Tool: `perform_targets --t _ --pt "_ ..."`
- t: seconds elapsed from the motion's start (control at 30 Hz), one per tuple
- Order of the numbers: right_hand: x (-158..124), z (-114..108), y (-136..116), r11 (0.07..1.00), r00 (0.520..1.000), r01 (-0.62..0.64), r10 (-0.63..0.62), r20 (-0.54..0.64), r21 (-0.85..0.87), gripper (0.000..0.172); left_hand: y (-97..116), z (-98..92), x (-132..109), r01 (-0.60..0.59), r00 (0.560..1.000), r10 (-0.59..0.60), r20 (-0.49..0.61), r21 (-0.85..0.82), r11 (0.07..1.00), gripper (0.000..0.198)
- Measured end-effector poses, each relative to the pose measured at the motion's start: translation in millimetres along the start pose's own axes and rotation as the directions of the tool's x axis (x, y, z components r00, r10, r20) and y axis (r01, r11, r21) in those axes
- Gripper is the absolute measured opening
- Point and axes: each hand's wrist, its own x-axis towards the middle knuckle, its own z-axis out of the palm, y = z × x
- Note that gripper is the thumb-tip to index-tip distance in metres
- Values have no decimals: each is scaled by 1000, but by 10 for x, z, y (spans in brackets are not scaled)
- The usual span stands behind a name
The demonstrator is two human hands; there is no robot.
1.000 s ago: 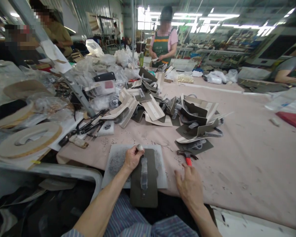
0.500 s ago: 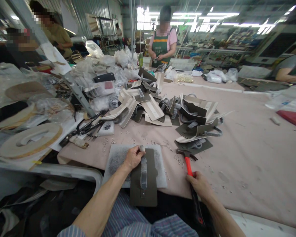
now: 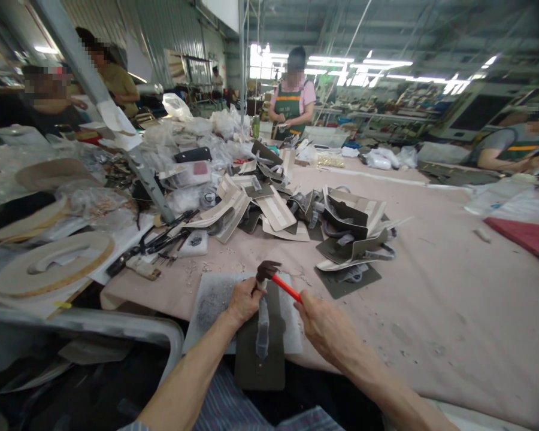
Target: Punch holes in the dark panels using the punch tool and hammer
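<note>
Since the earlier frame, the hammer has moved from right of the grey board to over the left hand. Right hand: grip closed around the handle. Left hand: grip pinching a pale tool at the far end of the wrapped strap. The dark panel lies partly on the board, near end overhanging. Probable step: striking the tool; hammer contact cannot be confirmed. Next move calls for keeping the tool steady and fingers clear.
</note>
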Motion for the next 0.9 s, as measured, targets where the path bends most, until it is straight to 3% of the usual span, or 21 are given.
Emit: perform_targets --t 0.03,0.1,0.17,0.2,0.23,0.27,0.3,0.37,0.43,0.5,0.73,0.83,0.9 --pt "46 -145 -30 1000 999 16 -16 -45 -10 19 1 0 -2 -7 1000 7 8 -4 1000 6" --pt "124 -452 -119 998 963 17 -2 -269 53 21 10 -6 -3 -16 1000 16 21 -4 1000 8" --pt "157 -649 -215 984 830 -8 106 -547 178 22 22 -13 3 -14 1000 14 20 6 1000 7" --pt "148 -663 -249 972 752 -15 166 -638 235 22 25 -15 6 -15 1000 15 15 11 1000 6" --pt "123 -614 -264 963 707 -15 199 -679 268 22 26 -16 9 -19 1000 19 13 16 1000 5" --pt "83 -507 -258 964 725 -14 193 -661 266 22 24 -15 10 -23 1000 23 11 20 1000 5" --pt "34 -361 -230 972 790 -22 161 -592 234 22 19 -14 10 -24 1000 24 11 24 999 6" --pt "-73 -37 -114 995 967 -34 57 -249 98 22 9 -9 4 -18 1000 17 13 27 999 7" --pt "-173 202 48 996 995 -85 87 55 -39 19 3 -7 -6 -19 1000 19 20 20 1000 8" --pt "-272 313 229 982 971 -156 172 168 -106 18 8 -8 -11 -35 999 35 21 11 999 10" --pt "-782 643 965 865 844 -489 502 190 -116 26 27 -24 9 -50 999 50 15 19 999 6" --pt "-837 751 1009 856 868 -486 497 19 -178 20 5 -26 13 -69 998 69 3 20 997 5" --pt "-736 745 788 896 900 -431 419 -117 -105 25 -8 -25 16 -77 997 77 -4 29 997 7"
